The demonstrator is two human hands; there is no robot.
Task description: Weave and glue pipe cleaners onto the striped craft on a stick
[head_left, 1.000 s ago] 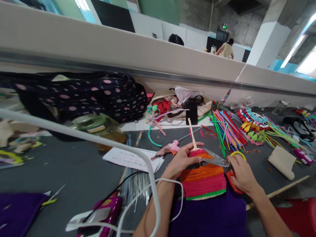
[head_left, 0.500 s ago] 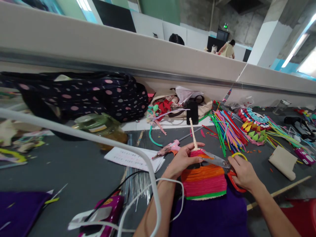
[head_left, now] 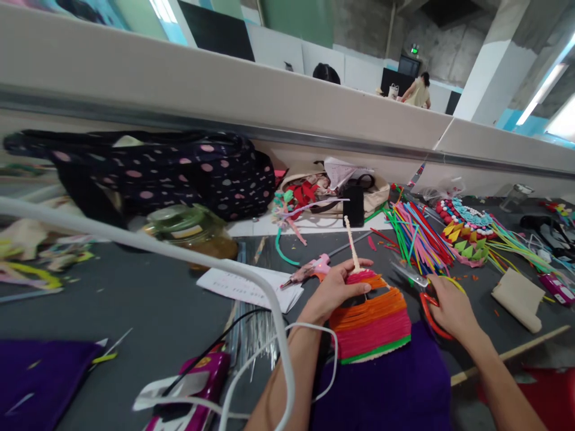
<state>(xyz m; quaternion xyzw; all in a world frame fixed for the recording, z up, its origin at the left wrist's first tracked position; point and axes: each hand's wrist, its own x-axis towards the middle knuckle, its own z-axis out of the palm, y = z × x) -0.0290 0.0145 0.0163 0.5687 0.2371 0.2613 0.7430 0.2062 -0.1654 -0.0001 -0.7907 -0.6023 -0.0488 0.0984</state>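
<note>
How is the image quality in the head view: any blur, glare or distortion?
Head view: wide-angle bending curves the partition wall; the window at the upper right is blown out; the polka-dot bag and left edge are smeared; the left hand, right hand and scissors stay fairly sharp.

The right hand [head_left: 451, 302] has drawn the scissors [head_left: 422, 290] off the striped fan [head_left: 371, 320], rightward.
</note>
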